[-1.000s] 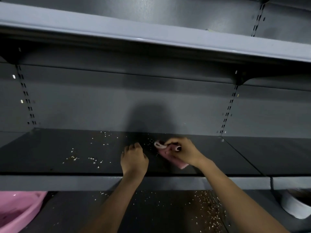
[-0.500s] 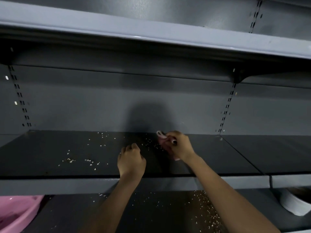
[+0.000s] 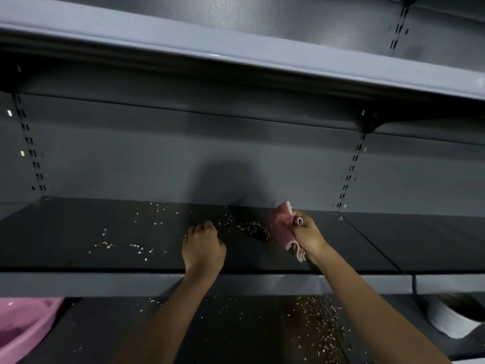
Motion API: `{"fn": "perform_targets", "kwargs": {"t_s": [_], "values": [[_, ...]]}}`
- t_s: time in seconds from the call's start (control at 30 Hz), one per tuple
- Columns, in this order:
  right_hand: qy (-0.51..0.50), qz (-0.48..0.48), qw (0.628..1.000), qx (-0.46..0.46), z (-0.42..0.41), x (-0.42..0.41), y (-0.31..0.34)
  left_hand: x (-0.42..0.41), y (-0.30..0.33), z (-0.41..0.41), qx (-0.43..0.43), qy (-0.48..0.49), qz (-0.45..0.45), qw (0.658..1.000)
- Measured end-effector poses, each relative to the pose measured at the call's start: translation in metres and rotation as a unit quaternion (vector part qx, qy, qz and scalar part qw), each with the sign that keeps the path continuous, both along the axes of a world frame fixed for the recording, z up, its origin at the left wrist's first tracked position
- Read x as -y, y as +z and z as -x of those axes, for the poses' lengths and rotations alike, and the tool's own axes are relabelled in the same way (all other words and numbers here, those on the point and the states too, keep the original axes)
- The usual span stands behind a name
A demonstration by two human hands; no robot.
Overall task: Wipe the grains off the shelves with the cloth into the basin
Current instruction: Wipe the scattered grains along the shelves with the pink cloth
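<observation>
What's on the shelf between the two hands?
A small heap of grains lies between the left hand and the cloth in the right hand, in the head view.

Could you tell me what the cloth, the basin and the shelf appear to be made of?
Cloth: soft pink fabric, folding limply in the right hand.
Basin: probably plastic, smooth pink with a moulded rim.
Shelf: likely painted metal, with a matte grey finish and a thin folded front edge.

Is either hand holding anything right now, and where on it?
The right hand grips the pink cloth bunched along its right edge. The left hand rests curled on the shelf, holding nothing visible.
</observation>
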State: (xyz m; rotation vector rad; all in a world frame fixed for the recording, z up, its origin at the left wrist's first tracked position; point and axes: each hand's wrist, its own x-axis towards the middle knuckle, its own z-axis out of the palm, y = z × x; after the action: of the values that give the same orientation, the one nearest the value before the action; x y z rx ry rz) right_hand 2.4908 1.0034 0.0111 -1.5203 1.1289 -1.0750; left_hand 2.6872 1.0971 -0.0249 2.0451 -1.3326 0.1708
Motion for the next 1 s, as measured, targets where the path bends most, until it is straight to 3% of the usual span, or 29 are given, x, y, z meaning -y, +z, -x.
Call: {"fn": "perform_targets", "kwargs": {"t_s": [0.13, 0.2, 0.37, 0.6, 0.7, 0.83, 0.93, 1.0], "values": [[0.018, 0.112, 0.978, -0.175, 0.002, 0.004, -0.004, 0.0, 0.001, 0.0, -0.002, 0.003, -0.001, 1.0], [0.027, 0.154, 0.964, -0.215, 0.004, 0.005, -0.005, 0.0, 0.0, 0.0, -0.003, 0.003, 0.001, 1.0], [0.025, 0.176, 0.962, -0.207, 0.008, 0.006, -0.006, 0.0, 0.0, 0.0, -0.006, 0.003, 0.001, 1.0], [0.005, 0.078, 0.992, -0.096, 0.011, 0.01, -0.011, 0.0, 0.001, 0.0, -0.013, -0.004, -0.003, 1.0], [-0.045, 0.093, 0.989, -0.102, 0.012, 0.01, -0.009, 0.0, 0.001, 0.0, -0.016, -0.004, -0.002, 1.0], [-0.142, 0.156, 0.947, -0.242, 0.019, 0.013, -0.007, -0.001, 0.001, 0.001, -0.014, -0.001, 0.002, 1.0], [-0.135, 0.152, 0.904, -0.377, 0.018, 0.011, -0.011, 0.0, 0.0, 0.001, -0.013, -0.003, 0.003, 1.0], [-0.129, 0.156, 0.887, -0.415, 0.009, 0.007, -0.012, 0.001, 0.0, 0.001, -0.012, 0.0, 0.001, 1.0]]}}
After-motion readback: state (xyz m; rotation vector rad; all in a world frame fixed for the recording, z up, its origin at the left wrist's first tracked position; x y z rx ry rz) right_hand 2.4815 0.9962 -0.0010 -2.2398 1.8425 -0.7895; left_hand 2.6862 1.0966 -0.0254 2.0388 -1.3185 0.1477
